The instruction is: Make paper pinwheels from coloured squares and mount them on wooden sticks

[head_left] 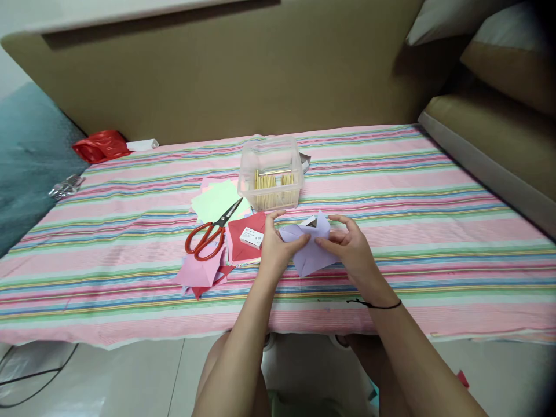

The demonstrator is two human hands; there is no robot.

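Note:
Both my hands hold a folded piece of purple paper (310, 259) above the striped cloth. My left hand (278, 243) pinches its left side with the thumb on the near face. On the other side, my right hand (353, 246) grips it between thumb and fingers. A small white and dark item (309, 221) shows at the paper's top opening; its kind is unclear. Just left of my left hand, a small white printed box (252, 237) lies on red paper (238, 248). Scissors (211, 234) with orange-red handles rest partly open beside it.
A clear plastic container (270, 156) with many thin wooden sticks (271, 191) stands behind my hands. Pale green sheets (219, 200) and folded pink paper (200, 269) lie left. A red plastic bag (102, 146) sits at the far left. Cushions (512, 52) are at the right.

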